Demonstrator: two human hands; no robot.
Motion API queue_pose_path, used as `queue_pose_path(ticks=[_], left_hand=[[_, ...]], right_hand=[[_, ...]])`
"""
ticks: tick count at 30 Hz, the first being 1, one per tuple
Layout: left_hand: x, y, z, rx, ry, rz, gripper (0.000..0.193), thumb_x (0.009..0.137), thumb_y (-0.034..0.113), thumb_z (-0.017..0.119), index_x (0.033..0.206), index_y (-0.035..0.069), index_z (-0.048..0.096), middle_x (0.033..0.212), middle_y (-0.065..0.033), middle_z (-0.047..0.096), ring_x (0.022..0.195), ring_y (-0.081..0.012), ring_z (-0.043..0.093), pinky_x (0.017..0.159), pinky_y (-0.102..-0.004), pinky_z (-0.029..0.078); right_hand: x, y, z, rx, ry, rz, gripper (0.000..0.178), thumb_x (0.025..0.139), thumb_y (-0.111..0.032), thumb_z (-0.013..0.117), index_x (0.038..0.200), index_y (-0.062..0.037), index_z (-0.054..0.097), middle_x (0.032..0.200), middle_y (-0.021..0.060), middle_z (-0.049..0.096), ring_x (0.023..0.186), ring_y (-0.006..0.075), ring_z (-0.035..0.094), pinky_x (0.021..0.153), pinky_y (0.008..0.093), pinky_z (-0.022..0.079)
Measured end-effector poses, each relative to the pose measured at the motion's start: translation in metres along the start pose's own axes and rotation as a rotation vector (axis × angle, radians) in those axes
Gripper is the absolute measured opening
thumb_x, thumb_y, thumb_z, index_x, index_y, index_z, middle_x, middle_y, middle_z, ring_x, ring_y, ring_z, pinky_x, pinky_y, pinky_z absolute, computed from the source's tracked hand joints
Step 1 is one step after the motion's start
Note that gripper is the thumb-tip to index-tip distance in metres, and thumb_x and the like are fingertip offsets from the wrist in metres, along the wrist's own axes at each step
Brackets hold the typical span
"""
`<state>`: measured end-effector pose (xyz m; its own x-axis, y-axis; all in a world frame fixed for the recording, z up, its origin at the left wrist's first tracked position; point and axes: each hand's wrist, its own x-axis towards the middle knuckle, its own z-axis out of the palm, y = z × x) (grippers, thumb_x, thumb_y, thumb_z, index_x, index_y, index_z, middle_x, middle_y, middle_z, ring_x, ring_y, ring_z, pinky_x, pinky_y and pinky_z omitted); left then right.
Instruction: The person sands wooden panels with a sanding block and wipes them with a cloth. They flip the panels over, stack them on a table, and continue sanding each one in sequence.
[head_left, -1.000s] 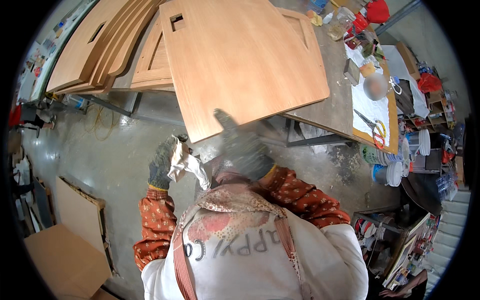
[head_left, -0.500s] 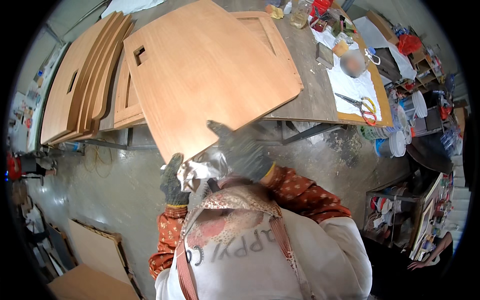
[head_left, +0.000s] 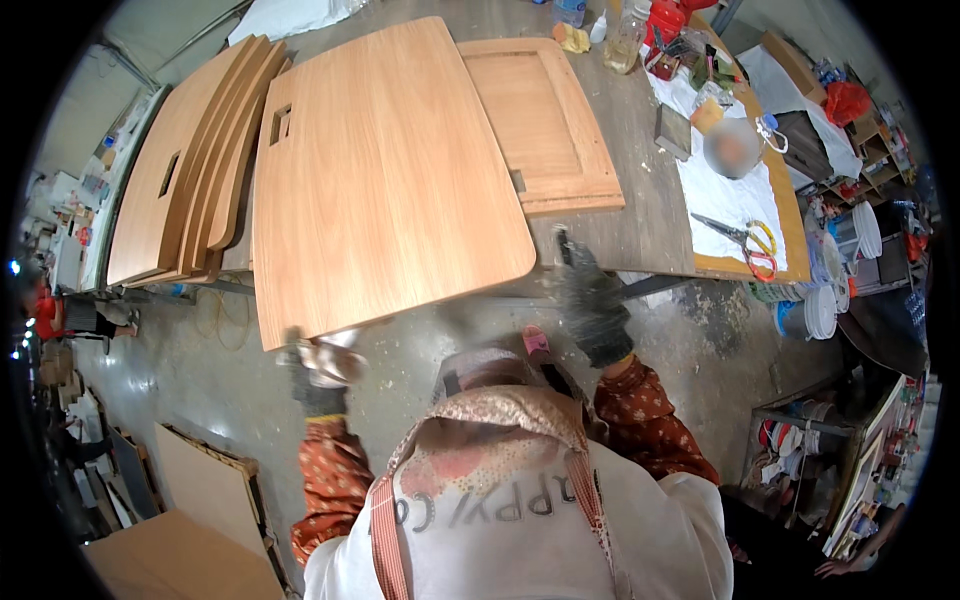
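A large light-brown wooden panel (head_left: 390, 180) with a small rectangular cut-out lies on the table, its near edge jutting over the front. At its near left corner is my left hand (head_left: 318, 385) in a dark grey glove, closed on a crumpled silvery-white cloth (head_left: 335, 362) and touching the corner. My right hand (head_left: 592, 305), gloved alike, hovers by the table's front edge, right of the panel and apart from it. Its fingers look stretched out, though motion smears them, and I see nothing in them. Beneath the panel, a framed wooden panel (head_left: 540, 120) shows on the right.
Several similar panels (head_left: 190, 150) are stacked at the left of the table (head_left: 640, 215). Scissors (head_left: 742, 240) with yellow and red handles lie on white paper at the right, near a dark block (head_left: 673, 132) and a glass jar (head_left: 625, 45). Buckets (head_left: 815, 312) stand beyond the table.
The panel has turned to lie straighter on the table. My right hand has left its near edge and moved right. My left hand has shifted left with the cloth and the panel's corner.
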<state>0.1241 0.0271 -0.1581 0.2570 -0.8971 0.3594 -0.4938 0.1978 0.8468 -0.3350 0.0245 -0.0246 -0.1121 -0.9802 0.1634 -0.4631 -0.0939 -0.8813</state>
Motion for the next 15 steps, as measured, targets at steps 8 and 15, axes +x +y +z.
queue_pose_path(ticks=[8, 15], left_hand=[[-0.004, 0.169, 0.14, -0.103, -0.288, -0.086, 0.044, 0.082, 0.024, 0.062, 0.119, 0.002, 0.053, 0.109, -0.014, 0.061, 0.093, -0.0216, 0.06, 0.08, -0.0334, 0.051], [-0.008, 0.149, 0.113, 0.063, -0.096, 0.421, 0.033, 0.071, 0.015, 0.073, 0.1, 0.002, 0.063, 0.101, -0.0148, 0.067, 0.094, -0.0263, 0.065, 0.085, -0.0337, 0.052]], right_hand=[[0.011, 0.011, -0.033, -0.209, -0.014, -0.021, 0.057, 0.086, -0.015, 0.06, 0.138, -0.0087, 0.04, 0.118, 0.0119, 0.056, 0.093, 0.0234, 0.062, 0.072, 0.0361, 0.053], [0.029, -0.011, -0.04, -0.164, -0.055, -0.141, 0.05, 0.089, -0.011, 0.058, 0.136, -0.0082, 0.042, 0.109, 0.0138, 0.06, 0.085, 0.0224, 0.064, 0.072, 0.0334, 0.053]])
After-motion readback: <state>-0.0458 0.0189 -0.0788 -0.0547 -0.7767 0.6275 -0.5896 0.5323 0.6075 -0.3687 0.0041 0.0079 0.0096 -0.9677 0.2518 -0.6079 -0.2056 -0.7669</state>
